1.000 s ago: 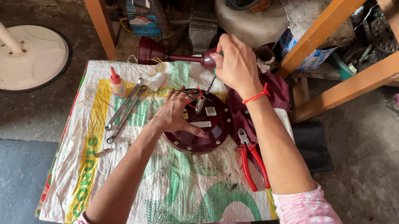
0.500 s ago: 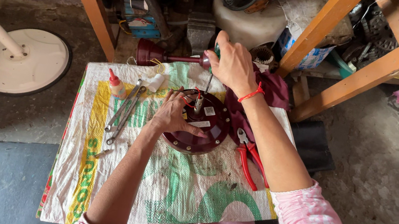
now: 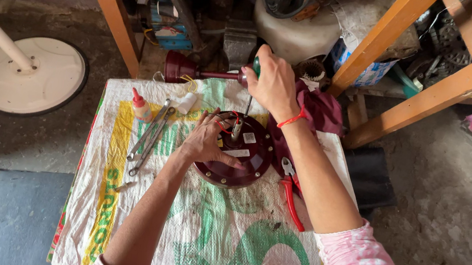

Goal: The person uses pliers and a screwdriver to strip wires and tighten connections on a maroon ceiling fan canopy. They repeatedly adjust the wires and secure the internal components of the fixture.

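Right hand fisted around an upright screwdriver over a round maroon motor housing, left hand loosely steadying it.

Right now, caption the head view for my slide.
Right hand drives a screwdriver into a maroon round housing steadied by the left hand.

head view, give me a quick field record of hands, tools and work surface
left hand: resting on the dark red round motor housing, steadying it
right hand: gripping a green-handled screwdriver, tip down into the housing
surface: printed woven sack spread as a mat
left of housing: small red-capped bottle, metal spanners
right of housing: red-handled pliers
far left: white round stand base on the floor
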